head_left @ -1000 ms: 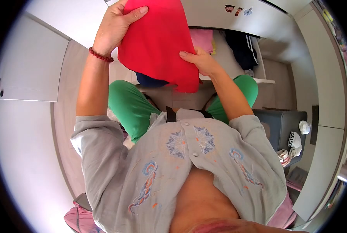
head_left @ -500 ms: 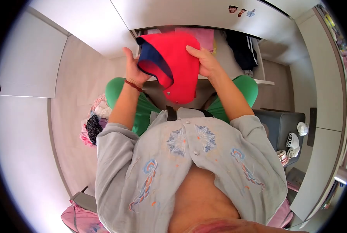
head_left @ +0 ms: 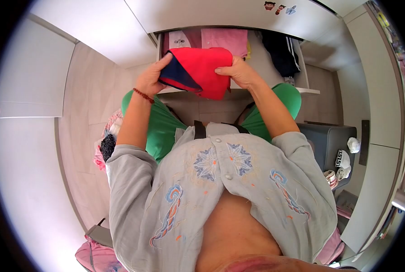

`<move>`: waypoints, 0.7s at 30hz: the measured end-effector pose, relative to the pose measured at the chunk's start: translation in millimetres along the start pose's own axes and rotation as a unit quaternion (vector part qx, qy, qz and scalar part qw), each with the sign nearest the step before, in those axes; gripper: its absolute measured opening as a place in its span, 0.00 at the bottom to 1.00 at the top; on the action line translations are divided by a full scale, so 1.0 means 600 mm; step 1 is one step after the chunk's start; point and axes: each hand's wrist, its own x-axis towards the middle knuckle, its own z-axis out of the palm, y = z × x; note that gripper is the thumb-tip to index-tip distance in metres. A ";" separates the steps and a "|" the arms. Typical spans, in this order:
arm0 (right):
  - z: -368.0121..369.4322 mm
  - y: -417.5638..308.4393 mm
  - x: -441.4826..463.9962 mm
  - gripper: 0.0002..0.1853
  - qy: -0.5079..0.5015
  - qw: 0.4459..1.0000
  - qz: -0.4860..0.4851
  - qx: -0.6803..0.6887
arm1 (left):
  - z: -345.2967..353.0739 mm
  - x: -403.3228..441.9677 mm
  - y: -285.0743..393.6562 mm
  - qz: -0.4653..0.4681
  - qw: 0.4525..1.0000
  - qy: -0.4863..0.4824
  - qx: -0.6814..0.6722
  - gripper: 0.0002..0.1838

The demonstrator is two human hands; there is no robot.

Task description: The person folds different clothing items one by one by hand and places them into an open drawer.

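A folded red garment with navy trim (head_left: 207, 68) is held up between both hands, above the near edge of an open white drawer (head_left: 261, 63) and forward of the person's knees. Its long axis runs side to side, from one hand to the other. The navy part faces the left hand, and its border slants from the upper left down toward the lower middle; the plain red end points at the right hand. The lower edge droops slightly between the two grips.

The left hand (head_left: 151, 77), with a beaded bracelet (head_left: 143, 95) at its wrist, pinches the navy end, thumb on top. The right hand (head_left: 241, 72) grasps the red end, its thumb lying across the upper face and its other fingers mostly hidden.

The garment covers part of the drawer's front edge from view. Behind it in the drawer lie a white cloth with a small dark print (head_left: 179, 40) and, beside that, a pink folded cloth (head_left: 223, 38). Navy striped trousers (head_left: 281, 54) lie near the right side. The cabinet front (head_left: 229, 13) overhangs the drawer's far part.

On the floor by the left knee is a heap of clothes (head_left: 107, 147). To the right, pale bundled socks (head_left: 343, 158) rest on a grey stool (head_left: 320, 140).
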 end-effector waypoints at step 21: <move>0.017 0.024 0.012 0.11 0.085 0.857 -0.155 -0.485 | 0.037 0.011 -0.030 0.419 0.542 -0.078 0.724 0.43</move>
